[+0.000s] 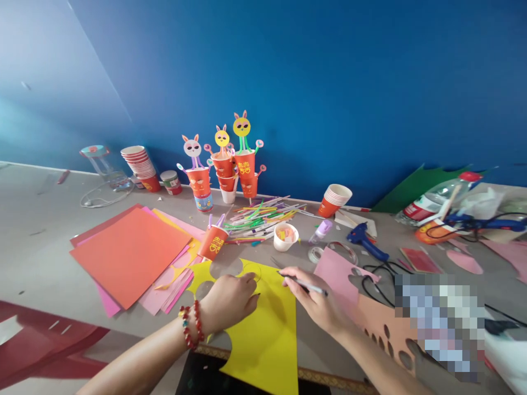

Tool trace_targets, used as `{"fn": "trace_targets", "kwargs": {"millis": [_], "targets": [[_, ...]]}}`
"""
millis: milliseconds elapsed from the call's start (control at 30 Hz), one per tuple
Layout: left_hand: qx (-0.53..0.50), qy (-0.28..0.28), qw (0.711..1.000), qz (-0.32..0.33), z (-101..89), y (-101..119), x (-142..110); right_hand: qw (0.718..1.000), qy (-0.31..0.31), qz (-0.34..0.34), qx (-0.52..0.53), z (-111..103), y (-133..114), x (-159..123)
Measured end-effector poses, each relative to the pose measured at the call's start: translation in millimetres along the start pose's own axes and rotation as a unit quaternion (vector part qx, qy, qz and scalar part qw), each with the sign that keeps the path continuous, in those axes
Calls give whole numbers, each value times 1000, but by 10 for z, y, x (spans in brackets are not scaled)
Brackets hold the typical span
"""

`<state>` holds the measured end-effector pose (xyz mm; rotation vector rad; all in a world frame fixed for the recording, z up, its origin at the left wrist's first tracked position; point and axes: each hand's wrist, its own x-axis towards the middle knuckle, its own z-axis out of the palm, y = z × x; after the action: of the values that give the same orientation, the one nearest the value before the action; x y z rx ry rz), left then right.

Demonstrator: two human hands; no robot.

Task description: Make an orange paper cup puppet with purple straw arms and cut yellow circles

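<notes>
A yellow paper sheet (267,334) with round cut-outs along its left side lies in front of me and hangs over the table's front edge. On its upper part rests my left hand (230,299), fingers bent down onto the paper and thumb held apart. Just beyond those fingers a thin curved line shows on the sheet. My right hand (308,296) is closed around a slim pen (307,285), its tip pointing left over the sheet's upper right part. Whether the tip touches the paper, I cannot tell.
Coloured paper sheets (132,258) lie to the left. Behind stand decorated cups with rabbit faces (199,181), loose pipe cleaners (263,216) and a white cup of paper scraps (285,244). At right are a blue glue gun (366,241), its black cord and a plastic bottle (436,195).
</notes>
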<state>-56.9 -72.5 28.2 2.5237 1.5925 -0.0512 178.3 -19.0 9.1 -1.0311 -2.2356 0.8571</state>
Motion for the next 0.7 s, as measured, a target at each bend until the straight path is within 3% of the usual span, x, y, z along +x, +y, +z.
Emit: {"fn": "trace_targets", "kwargs": {"millis": [133,233,367,467,567,700], "targets": [[-39,2,999,-11,-3,-83,44,989,8,-53,-135,-69,97,-227],[-85,18,996,-17,10,-141,87,975,44,-56,-209,-180,235,-286],[-148,50,988,-15,23,-207,125,939,130,-49,-316,-334,451,-199],[-171,62,983,-8,44,-236,119,909,144,-30,-389,-382,564,-65],[-177,69,982,12,84,-252,78,900,130,-13,-415,-367,615,38],[-171,77,981,42,158,-274,25,909,129,-15,-395,-368,657,79]]}}
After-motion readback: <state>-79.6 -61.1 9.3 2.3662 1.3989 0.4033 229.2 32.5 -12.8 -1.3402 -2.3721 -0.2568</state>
